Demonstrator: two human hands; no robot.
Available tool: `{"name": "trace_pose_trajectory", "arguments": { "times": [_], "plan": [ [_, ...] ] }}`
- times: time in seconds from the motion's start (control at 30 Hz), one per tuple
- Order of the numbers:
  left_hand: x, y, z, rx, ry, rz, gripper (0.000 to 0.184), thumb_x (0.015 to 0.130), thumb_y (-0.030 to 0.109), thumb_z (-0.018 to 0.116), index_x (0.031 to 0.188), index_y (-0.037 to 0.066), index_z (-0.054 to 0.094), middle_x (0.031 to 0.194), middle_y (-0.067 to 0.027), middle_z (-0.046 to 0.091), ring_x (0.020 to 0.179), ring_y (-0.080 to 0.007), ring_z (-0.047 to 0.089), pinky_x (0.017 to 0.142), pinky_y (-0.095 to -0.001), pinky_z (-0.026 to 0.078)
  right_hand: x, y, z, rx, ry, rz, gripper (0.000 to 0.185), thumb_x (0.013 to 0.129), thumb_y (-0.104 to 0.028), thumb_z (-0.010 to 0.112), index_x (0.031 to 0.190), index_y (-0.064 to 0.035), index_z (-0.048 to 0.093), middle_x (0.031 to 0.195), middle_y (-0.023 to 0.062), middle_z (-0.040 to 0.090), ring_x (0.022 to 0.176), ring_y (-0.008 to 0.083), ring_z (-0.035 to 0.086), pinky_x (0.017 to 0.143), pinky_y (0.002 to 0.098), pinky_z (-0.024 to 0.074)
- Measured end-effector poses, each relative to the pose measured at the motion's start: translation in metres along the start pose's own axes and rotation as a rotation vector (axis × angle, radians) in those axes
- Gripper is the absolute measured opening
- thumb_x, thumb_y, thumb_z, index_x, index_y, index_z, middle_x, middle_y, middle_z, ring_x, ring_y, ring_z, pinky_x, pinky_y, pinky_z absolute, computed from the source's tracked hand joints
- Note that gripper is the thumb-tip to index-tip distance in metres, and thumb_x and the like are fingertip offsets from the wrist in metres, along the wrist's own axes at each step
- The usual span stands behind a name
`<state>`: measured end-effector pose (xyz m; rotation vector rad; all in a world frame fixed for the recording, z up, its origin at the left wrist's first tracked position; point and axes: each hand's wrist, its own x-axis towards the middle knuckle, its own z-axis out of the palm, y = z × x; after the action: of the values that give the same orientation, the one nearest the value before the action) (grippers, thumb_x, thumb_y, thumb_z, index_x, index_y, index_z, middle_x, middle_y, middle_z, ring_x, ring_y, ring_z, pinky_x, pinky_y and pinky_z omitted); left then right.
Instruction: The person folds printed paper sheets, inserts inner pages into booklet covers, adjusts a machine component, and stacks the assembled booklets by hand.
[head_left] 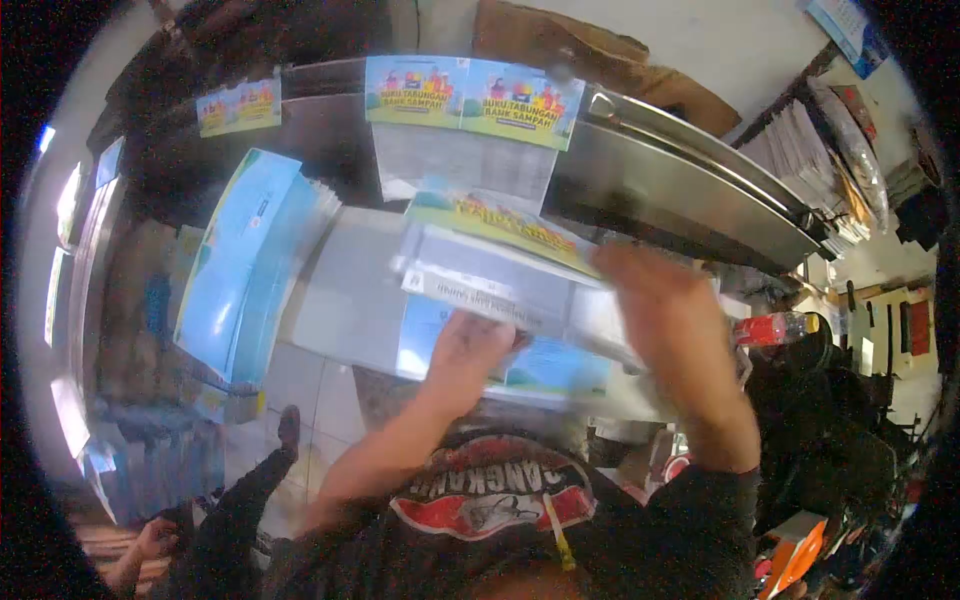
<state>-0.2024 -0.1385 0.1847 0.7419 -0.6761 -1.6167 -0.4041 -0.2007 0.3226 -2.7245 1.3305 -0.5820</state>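
Apparently midway: holding printed sheets [490, 268] in left hand [464, 357]; cannot tell grip of blurred right hand [655, 292]; perhaps finished with blue stack [236, 258], not lower sheets [558, 368].

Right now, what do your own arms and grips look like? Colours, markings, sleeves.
Left grip and right grip: human hands, no gloves or wristbands showing; the right is motion-blurred, so finer detail can't be told. Forearms uncovered, no cables visible. Sleeves: dark, ending near the elbows. They match a dark shirt with a red-and-white lettered chest print.
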Motion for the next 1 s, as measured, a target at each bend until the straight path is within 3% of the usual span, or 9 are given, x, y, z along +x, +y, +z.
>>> {"name": "trace_pose_trajectory", "arguments": {
  "times": [0.1, 0.17, 0.2, 0.37, 0.5, 0.67, 0.8, 0.93, 1.0],
  "plan": [
    [-0.019, -0.012, -0.004, -0.313, -0.049, -0.104, 0.057, 0.089, 0.019, 0.063, 0.137, 0.006, 0.038, 0.133, -0.0126, 0.051, 0.119, -0.0304, 0.053, 0.098, -0.0484, 0.046, -0.024, -0.019, 0.045, 0.000, -0.068, 0.042, 0.039, 0.077, -0.001, 0.056, 0.114, -0.0078, 0.063, 0.106, 0.0165, 0.067, 0.092, 0.0307, 0.067, 0.080, 0.0399, 0.0548],
    [-0.034, -0.023, -0.017, -0.293, -0.004, -0.172, 0.053, 0.091, 0.025, 0.061, 0.135, 0.006, 0.041, 0.135, -0.0122, 0.049, 0.119, -0.0312, 0.054, 0.097, -0.0486, 0.047, -0.040, -0.027, 0.071, 0.016, -0.111, 0.071, 0.040, 0.077, -0.001, 0.055, 0.116, -0.0072, 0.061, 0.108, 0.0167, 0.066, 0.096, 0.0306, 0.066, 0.080, 0.0398, 0.0545],
    [-0.040, -0.031, -0.027, 0.005, 0.079, -0.168, 0.050, 0.092, 0.024, 0.058, 0.135, 0.006, 0.042, 0.133, -0.0120, 0.050, 0.119, -0.0311, 0.054, 0.097, -0.0480, 0.048, -0.047, -0.032, 0.084, 0.010, -0.177, 0.029, 0.042, 0.078, -0.005, 0.055, 0.120, -0.0061, 0.058, 0.114, 0.0168, 0.063, 0.099, 0.0314, 0.064, 0.082, 0.0405, 0.0540],
    [-0.055, -0.033, -0.046, -0.159, 0.353, -0.384, 0.037, 0.098, 0.021, 0.050, 0.130, 0.006, 0.046, 0.122, -0.0125, 0.058, 0.105, -0.0318, 0.063, 0.091, -0.0450, 0.051, -0.062, -0.048, 0.114, 0.043, -0.157, 0.000, 0.046, 0.079, -0.011, 0.055, 0.124, -0.0032, 0.053, 0.120, 0.0149, 0.060, 0.113, 0.0329, 0.058, 0.092, 0.0435, 0.0493],
    [-0.058, -0.038, -0.047, -0.174, 0.338, -0.326, 0.035, 0.098, 0.021, 0.049, 0.129, 0.006, 0.046, 0.122, -0.0134, 0.058, 0.096, -0.0304, 0.066, 0.089, -0.0458, 0.053, -0.064, -0.048, 0.120, 0.067, -0.042, 0.015, 0.036, 0.075, -0.010, 0.058, 0.111, -0.0056, 0.058, 0.117, 0.0122, 0.061, 0.114, 0.0307, 0.057, 0.094, 0.0455, 0.0470],
    [-0.056, -0.034, -0.046, -0.163, 0.340, -0.348, 0.036, 0.099, 0.022, 0.047, 0.129, 0.004, 0.046, 0.120, -0.0145, 0.060, 0.098, -0.0301, 0.066, 0.089, -0.0458, 0.053, -0.077, -0.044, 0.122, 0.072, 0.110, -0.123, 0.026, 0.065, -0.009, 0.065, 0.091, -0.0119, 0.063, 0.110, 0.0068, 0.061, 0.107, 0.0260, 0.057, 0.088, 0.0433, 0.0476],
    [-0.052, -0.030, -0.043, -0.189, 0.390, -0.376, 0.037, 0.096, 0.019, 0.049, 0.126, -0.002, 0.048, 0.125, -0.0169, 0.057, 0.101, -0.0300, 0.064, 0.088, -0.0426, 0.054, -0.079, -0.043, 0.121, 0.096, 0.138, -0.148, 0.027, 0.065, -0.010, 0.066, 0.091, -0.0127, 0.063, 0.111, 0.0057, 0.061, 0.109, 0.0269, 0.056, 0.090, 0.0441, 0.0462],
    [-0.050, -0.031, -0.044, -0.161, 0.385, -0.371, 0.040, 0.094, 0.023, 0.053, 0.127, 0.001, 0.048, 0.120, -0.0152, 0.060, 0.099, -0.0296, 0.065, 0.085, -0.0424, 0.054, -0.080, -0.042, 0.125, 0.055, 0.065, -0.147, 0.030, 0.069, -0.013, 0.069, 0.098, -0.0136, 0.065, 0.122, 0.0069, 0.058, 0.114, 0.0286, 0.053, 0.095, 0.0466, 0.0429],
    [-0.051, -0.034, -0.045, -0.111, 0.367, -0.358, 0.038, 0.099, 0.026, 0.045, 0.128, 0.002, 0.048, 0.121, -0.0167, 0.060, 0.100, -0.0314, 0.066, 0.088, -0.0481, 0.053, -0.078, -0.044, 0.123, 0.027, 0.037, -0.121, 0.031, 0.071, -0.015, 0.070, 0.101, -0.0142, 0.066, 0.126, 0.0074, 0.057, 0.116, 0.0293, 0.052, 0.096, 0.0470, 0.0416]
  ]
}}
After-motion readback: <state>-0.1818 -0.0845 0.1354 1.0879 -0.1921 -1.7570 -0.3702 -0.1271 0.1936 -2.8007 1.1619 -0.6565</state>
